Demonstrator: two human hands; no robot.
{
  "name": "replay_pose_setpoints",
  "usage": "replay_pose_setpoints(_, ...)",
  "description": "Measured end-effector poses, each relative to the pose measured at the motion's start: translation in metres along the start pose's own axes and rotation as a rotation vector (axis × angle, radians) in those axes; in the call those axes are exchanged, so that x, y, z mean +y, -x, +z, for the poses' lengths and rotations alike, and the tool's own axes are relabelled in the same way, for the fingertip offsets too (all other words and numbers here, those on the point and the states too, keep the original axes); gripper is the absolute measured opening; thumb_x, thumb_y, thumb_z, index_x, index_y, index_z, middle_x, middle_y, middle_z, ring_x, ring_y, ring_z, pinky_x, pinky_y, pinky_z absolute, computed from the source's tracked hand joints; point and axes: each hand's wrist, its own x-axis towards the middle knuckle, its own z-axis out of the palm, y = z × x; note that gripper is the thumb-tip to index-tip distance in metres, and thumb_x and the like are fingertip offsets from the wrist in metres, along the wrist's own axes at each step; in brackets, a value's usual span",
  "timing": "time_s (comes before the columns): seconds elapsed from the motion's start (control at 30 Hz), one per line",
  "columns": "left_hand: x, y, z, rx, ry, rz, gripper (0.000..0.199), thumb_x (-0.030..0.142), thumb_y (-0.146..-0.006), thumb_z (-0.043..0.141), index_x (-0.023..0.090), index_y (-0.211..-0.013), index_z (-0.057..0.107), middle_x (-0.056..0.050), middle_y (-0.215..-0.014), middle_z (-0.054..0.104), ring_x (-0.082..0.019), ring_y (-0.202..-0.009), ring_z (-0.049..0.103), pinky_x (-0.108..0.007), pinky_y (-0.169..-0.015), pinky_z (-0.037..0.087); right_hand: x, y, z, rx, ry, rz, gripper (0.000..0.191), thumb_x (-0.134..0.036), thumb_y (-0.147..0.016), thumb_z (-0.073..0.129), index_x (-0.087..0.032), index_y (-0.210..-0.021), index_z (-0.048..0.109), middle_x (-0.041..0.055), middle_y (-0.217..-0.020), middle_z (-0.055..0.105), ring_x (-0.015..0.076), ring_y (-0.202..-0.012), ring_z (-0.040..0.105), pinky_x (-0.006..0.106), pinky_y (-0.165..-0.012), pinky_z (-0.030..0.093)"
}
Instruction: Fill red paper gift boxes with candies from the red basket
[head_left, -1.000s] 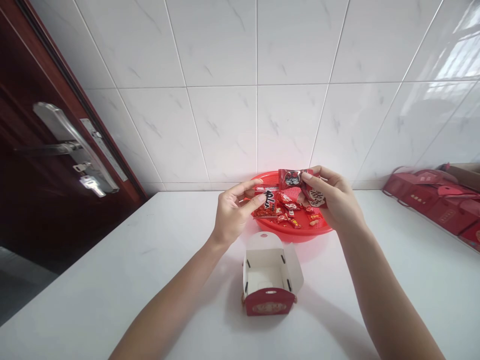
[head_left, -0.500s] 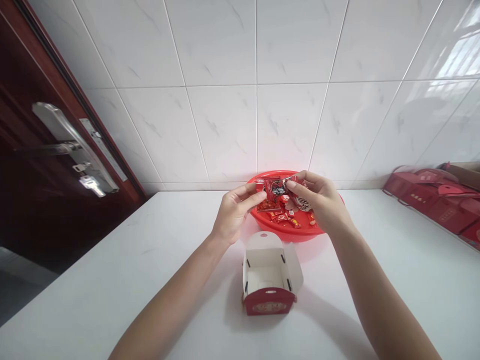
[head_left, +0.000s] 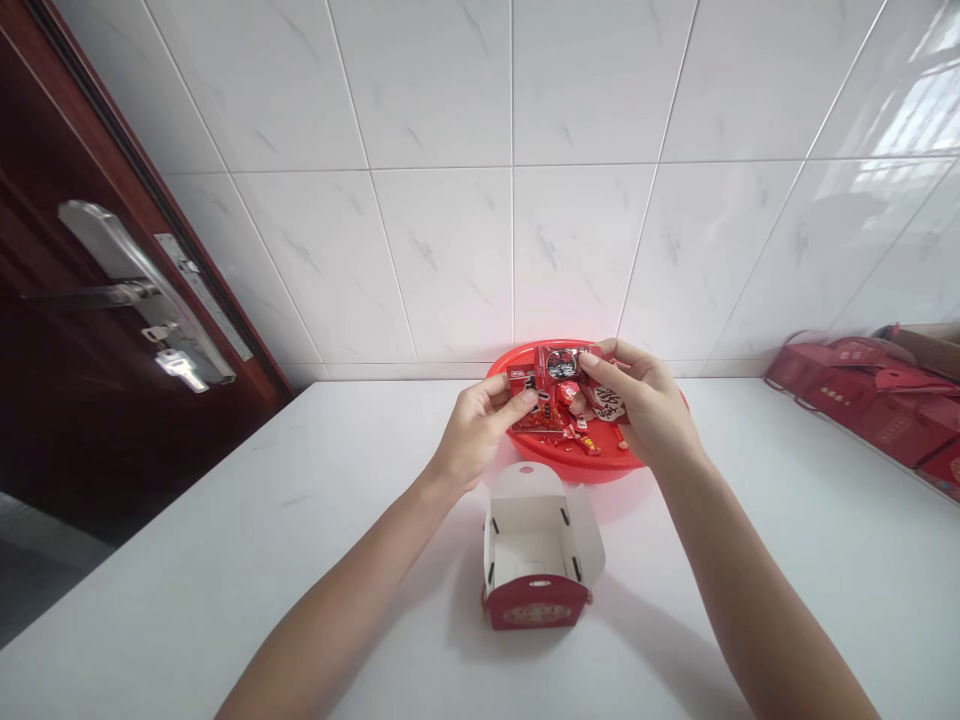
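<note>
It looks like a home, with a dark-red door, hanging keys and a tiled wall.

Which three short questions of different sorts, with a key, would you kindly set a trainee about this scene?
1. Choose one: the left hand holds (a) a bunch of keys, (b) a shiny red packet, (c) a door handle.
2. True or false: the right hand holds nothing.
3. Fill in: on the white table, nearer the camera than the red basket, stands an open ____.

Key: 1. b. 2. False; it holds wrapped packets. 3. Box.
</note>
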Motion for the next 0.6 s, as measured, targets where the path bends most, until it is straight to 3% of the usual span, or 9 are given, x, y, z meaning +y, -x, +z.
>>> replay_pose_setpoints(0.2,-0.0017,0.0004,-0.0014,0.042,-0.067,0.075,0.033,0.040,-0.073,0.089,0.016,-0.095,0.080,-0.010,-0.099,0.080,-0.028,-0.094,0.074,-0.042,-0.090,0.059,0.0000,0.0016,0.0006,0.003,0.049,-0.015,0.030,-0.046,-0.081,0.082,-0.022,-0.082,0.064,-0.0005,-0.069,0.067,0.0137,-0.056,0.062,0.024,-0.050,0.049)
replay_pose_setpoints(0.6,-0.0023,0.0020,0.0004,0.075,-0.133,0.135,0.037,0.045,-0.077,0.085,0.016,-0.099,0.075,-0.010,-0.102,0.080,-0.025,-0.091,0.074,-0.036,-0.083,0.059,-0.0009,0.0016,0.0001,0.023,0.103,-0.029,0.033,-0.048,-0.080,0.083,-0.021,-0.080,0.064,-0.0001,-0.069,0.069,0.0135,-0.054,0.063,0.024,-0.050,0.049)
